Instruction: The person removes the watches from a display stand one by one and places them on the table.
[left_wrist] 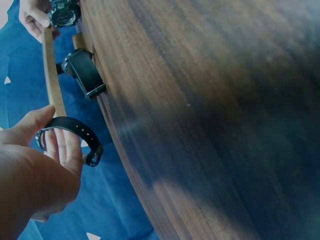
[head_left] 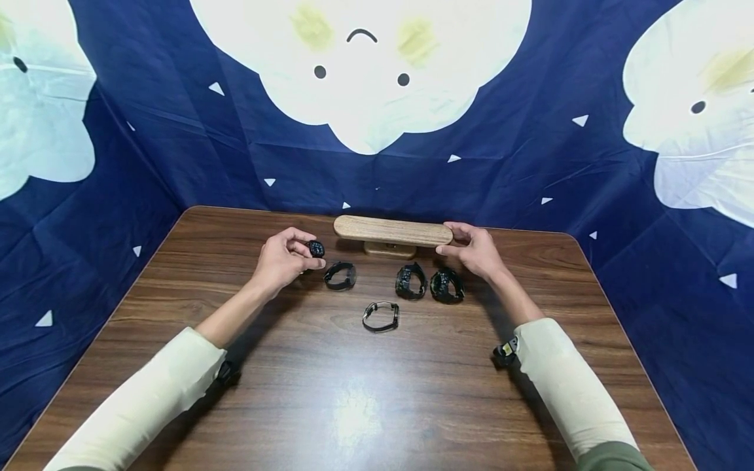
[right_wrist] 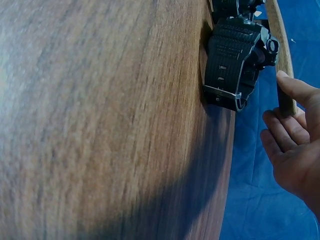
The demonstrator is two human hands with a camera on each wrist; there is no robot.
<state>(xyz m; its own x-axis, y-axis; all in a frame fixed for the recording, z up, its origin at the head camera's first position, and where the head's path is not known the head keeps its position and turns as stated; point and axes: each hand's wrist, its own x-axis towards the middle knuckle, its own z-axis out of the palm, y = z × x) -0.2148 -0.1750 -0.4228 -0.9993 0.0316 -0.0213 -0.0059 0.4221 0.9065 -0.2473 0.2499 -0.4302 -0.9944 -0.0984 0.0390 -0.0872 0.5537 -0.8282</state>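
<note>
My left hand (head_left: pixel 284 258) holds a black-strapped wristwatch (head_left: pixel 316 248) between thumb and fingers, left of the wooden watch stand (head_left: pixel 385 229). In the left wrist view the strap (left_wrist: pixel 79 127) curves across the fingers. At the stand's other end, my right hand (head_left: pixel 476 250) grips the tip of its rounded bar, thumb on the near side. A black watch (head_left: pixel 340 276) sits on the table close to my left hand. Two chunky black watches (head_left: pixel 411 281) stand side by side nearer my right hand; one shows large in the right wrist view (right_wrist: pixel 232 65).
A slimmer watch with a thin dark band (head_left: pixel 381 316) lies closer to me on the wood-grain table (head_left: pixel 283 405). Behind the table's far edge hangs a dark blue cloth (head_left: pixel 235 163) with white cloud shapes. The stand is near that edge.
</note>
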